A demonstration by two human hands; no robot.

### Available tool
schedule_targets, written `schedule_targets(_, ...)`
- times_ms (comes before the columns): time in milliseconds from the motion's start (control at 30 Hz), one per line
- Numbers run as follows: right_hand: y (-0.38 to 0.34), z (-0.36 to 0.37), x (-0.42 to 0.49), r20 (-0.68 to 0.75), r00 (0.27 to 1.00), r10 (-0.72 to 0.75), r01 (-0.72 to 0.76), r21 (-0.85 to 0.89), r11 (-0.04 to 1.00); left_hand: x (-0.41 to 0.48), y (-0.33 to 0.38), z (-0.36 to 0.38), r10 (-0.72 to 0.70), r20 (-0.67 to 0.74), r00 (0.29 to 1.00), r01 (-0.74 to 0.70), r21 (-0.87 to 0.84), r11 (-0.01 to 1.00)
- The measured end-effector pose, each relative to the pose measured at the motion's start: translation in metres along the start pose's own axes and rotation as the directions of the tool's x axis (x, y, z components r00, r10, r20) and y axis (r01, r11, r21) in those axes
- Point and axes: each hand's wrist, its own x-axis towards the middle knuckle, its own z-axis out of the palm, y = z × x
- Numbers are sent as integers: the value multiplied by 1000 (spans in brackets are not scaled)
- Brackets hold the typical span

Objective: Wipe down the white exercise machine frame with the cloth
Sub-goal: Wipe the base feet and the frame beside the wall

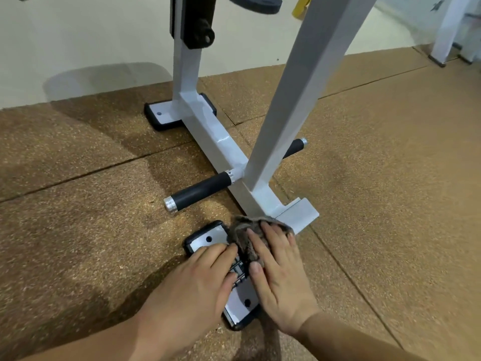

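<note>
From the head view we see the right grip (276, 277) laid flat, fingers straight and slightly spread, pressing on a bunched grey cloth (243, 230). It is released rather than clenched round it. The cloth lies under and just ahead of those fingers, on the near end of the white frame (216, 136), where the base beam meets the near foot plate (205, 238).

Just left of the right grip, the left grip (192, 282) is also released. Its fingers lie straight on the foot plate and its fingertips are just beside the cloth. The plate has a black rim and shows between and below the two grips.

Ahead of both grips the base beam runs away to a far foot (161, 115) by the cream wall (78, 35). A slanted post (294, 87) rises from the beam just beyond the cloth. A black-sleeved peg (200, 190) sticks out ahead of the left grip, and a second peg (295, 147) shows beyond the post. Everything stands on a brown speckled floor (377, 178). We cannot tell what the dark streak under the right wrist is.
</note>
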Motion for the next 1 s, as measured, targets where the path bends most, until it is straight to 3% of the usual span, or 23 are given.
schedule_targets(100, 33, -11, 24, -53, 980, 190, -192, -33, 981, 0, 2, -2, -14, 40, 999, 13, 9, 1000)
schedule_targets(200, 53, -14, 42, -37, 921, 388, -386, 52, 921, 1, 6, -3, 5, 39, 999, -4, -44, 999)
schedule_targets(433, 7, -5, 0, 26, 971, 239, -240, 160, 957, 4, 5, -8, -3, 25, 1000, 5, -67, 998)
schedule_targets(633, 4, -3, 46, -72, 806, 588, -514, 408, 755, 4, 5, -3, -19, 20, 1000, 20, -43, 999)
schedule_targets(733, -18, 8, 38, -97, 788, 608, -502, 471, 725, 6, 3, 0, -32, 7, 999, 32, -62, 998)
schedule_targets(867, -39, 10, 1, -49, 829, 556, -456, 515, 726, 13, 5, -2, -91, -21, 996, 87, -149, 985)
schedule_targets(1000, -41, 4, -7, 12, 786, 618, -512, 573, 640, 18, 11, -7, -138, -10, 990, 136, -135, 982)
